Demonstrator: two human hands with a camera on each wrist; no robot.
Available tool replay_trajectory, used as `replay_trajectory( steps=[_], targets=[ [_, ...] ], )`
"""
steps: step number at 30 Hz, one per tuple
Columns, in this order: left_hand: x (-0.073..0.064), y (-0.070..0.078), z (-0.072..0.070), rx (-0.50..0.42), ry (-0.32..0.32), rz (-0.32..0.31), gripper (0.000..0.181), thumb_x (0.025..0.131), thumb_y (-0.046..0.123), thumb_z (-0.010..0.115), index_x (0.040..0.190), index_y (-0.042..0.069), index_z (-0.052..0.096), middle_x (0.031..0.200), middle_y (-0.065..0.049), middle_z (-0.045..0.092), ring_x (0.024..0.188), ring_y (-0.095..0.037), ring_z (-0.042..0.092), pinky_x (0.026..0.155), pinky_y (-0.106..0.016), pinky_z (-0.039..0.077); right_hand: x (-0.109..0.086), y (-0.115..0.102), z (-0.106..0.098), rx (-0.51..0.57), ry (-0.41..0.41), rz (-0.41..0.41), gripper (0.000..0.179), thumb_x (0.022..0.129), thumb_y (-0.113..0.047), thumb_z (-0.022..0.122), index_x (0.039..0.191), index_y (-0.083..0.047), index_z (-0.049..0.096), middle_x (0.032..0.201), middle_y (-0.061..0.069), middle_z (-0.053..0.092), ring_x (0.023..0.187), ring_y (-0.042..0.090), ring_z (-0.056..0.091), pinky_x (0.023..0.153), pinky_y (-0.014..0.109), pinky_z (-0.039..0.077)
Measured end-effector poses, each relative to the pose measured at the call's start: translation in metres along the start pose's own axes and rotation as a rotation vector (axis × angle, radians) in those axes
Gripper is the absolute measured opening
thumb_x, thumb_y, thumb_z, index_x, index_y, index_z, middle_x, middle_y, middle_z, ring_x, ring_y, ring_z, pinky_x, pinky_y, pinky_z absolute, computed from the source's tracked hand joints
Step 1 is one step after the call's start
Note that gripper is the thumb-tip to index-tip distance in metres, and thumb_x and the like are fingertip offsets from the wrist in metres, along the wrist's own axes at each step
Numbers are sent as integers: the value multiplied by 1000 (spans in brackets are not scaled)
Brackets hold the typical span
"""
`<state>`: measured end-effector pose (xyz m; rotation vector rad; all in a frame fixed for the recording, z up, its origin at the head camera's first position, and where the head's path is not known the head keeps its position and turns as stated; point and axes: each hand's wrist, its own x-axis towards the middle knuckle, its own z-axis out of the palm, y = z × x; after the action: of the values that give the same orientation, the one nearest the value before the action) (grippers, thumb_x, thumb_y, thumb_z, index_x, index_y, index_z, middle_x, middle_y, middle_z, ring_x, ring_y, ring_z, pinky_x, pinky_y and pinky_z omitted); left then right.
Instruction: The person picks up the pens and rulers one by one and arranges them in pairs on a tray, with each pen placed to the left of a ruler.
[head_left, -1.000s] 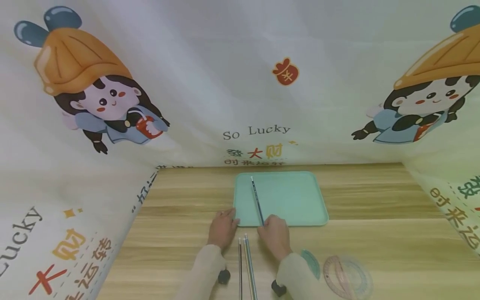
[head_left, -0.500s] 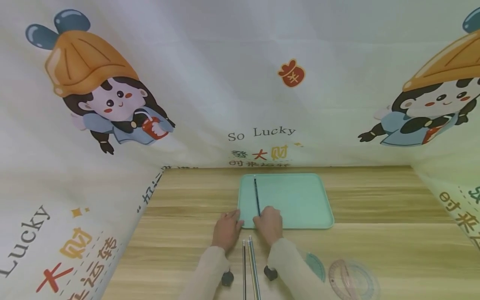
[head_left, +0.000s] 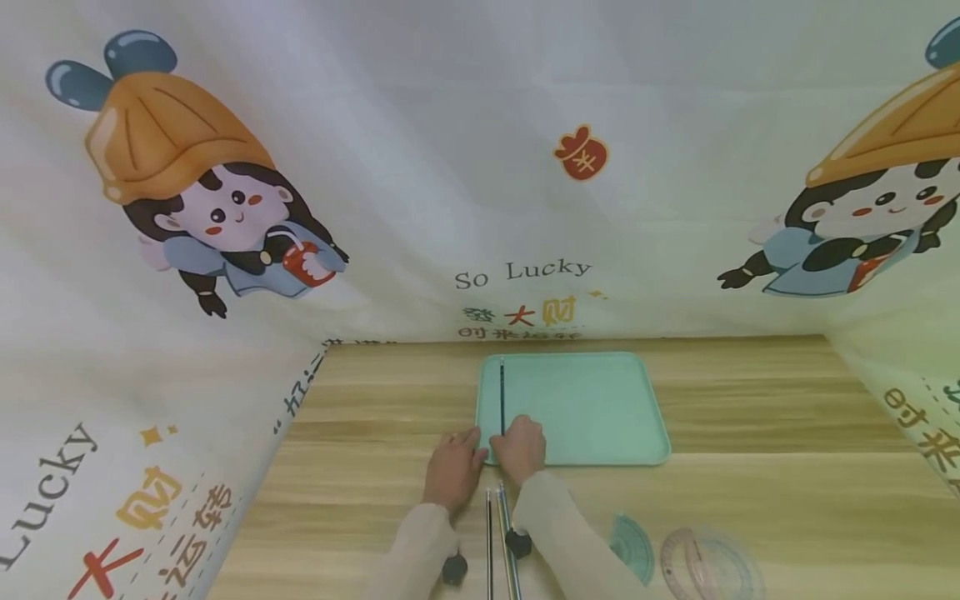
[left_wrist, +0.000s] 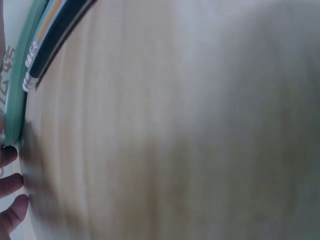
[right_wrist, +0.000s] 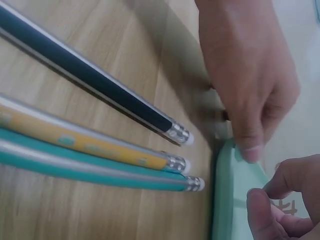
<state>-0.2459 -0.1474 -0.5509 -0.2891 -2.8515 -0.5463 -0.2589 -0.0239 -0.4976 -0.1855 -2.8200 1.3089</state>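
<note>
A dark pencil lies along the left side of the mint-green tray, its eraser end towards the back. My right hand pinches its near end over the tray's front left part. In the right wrist view, the curled fingers of the right hand hide that end. My left hand rests at the tray's front left corner, fingers along the side, thumb touching the rim. Between my forearms lie a black pencil, a yellow pencil and a teal pencil, erasers pointing at the tray.
Right of my right sleeve lie a green protractor, a pink protractor and a clear bluish protractor, the last two overlapping. Printed cloth walls in the wooden table at the back and sides.
My right hand has moved left with the dark pencil, which has turned from slanting to nearly parallel with the tray's left side. My left hand has stayed at the tray's corner.
</note>
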Motion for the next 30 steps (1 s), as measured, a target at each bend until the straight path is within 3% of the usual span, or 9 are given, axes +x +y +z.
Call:
replay_trajectory(
  steps=[7, 19, 24, 30],
  targets=[
    [-4, -2, 1, 29, 32, 27, 36, 96, 20, 52, 127, 3, 59, 125, -12, 63, 97, -26, 60, 85, -37, 53, 2, 0, 14, -28, -34, 39, 15, 74, -9, 67, 66, -3, 57, 55, 5, 54, 48, 15, 49, 41, 23, 40],
    [-2, -1, 3, 52, 85, 51, 34, 93, 15, 54, 124, 3, 61, 122, -11, 66, 88, -24, 60, 73, -33, 52, 5, -4, 22, -27, -41, 37, 26, 77, -9, 69, 59, -7, 50, 51, 1, 46, 46, 14, 44, 39, 21, 36],
    [-2, 0, 2, 40, 73, 40, 35, 93, 14, 52, 125, 2, 60, 122, -12, 65, 91, -24, 60, 76, -33, 53, 8, -3, 24, -47, -52, 40, 29, 79, -13, 71, 59, -8, 50, 50, 1, 46, 46, 14, 44, 40, 22, 36],
    [-4, 1, 0, 36, 49, 21, 36, 93, 13, 51, 126, 0, 59, 123, -12, 65, 93, -24, 60, 78, -33, 52, 10, -3, 26, -80, -74, 48, 20, 76, -9, 71, 64, -3, 56, 54, 4, 53, 48, 16, 49, 41, 23, 41]
  ],
)
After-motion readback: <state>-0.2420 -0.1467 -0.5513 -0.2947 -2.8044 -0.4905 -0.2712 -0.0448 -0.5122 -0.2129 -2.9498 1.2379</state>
